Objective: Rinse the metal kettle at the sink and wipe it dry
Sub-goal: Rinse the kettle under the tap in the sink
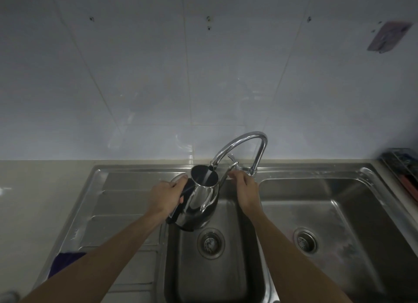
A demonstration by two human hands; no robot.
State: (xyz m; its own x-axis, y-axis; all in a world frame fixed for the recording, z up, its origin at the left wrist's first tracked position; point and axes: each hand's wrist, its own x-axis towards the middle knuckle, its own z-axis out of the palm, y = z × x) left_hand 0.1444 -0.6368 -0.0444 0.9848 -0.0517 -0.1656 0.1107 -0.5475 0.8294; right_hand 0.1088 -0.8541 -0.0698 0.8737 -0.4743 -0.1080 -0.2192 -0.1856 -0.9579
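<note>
The shiny metal kettle point(200, 201) hangs over the middle sink basin point(217, 268), its open mouth up under the tap spout point(239, 144). My left hand point(166, 195) grips its black handle on the left side. A thin stream of water runs from the spout into the kettle's mouth. My right hand point(245, 187) reaches to the tap lever point(234, 164), with its fingers curled on it. The kettle's lid is not in view.
A ribbed steel draining board point(126, 203) lies to the left, with a dark purple cloth point(65, 261) at its near corner. A second, larger basin point(339, 212) is on the right. A wire rack point(402, 167) stands at the far right against the tiled wall.
</note>
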